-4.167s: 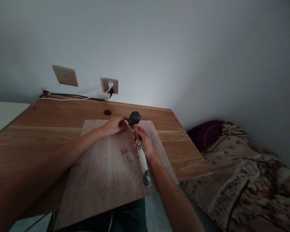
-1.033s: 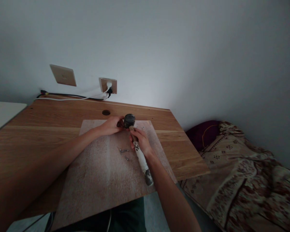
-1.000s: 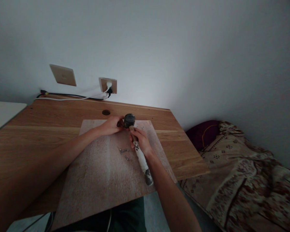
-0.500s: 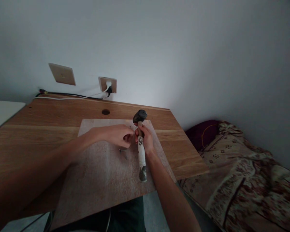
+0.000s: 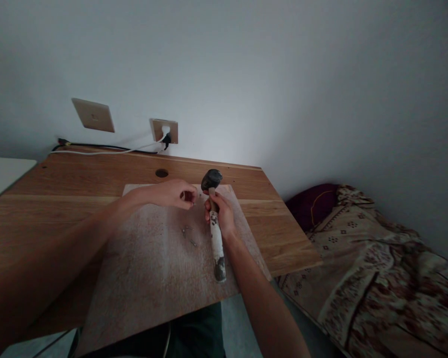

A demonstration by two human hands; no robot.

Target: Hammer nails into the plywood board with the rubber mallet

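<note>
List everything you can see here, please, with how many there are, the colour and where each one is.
hammer: one, dark head, patchy white handle, in the right hand
board: one, pinkish-brown, on the desk
metal fasteners: a few, exact count unclear, grey, on the board
desk: one, brown wood, against the wall
hole: one, dark, in the desk behind the board
wall plates: two, beige, on the wall; one holds plugs
cables: at least two, white and black, along the desk's back
wall: one, pale grey, behind
bedding: patterned beige and maroon, plus purple, right
trousers: dark green, below the board
left hand: one, above the board
right hand: one, around the handle
</note>
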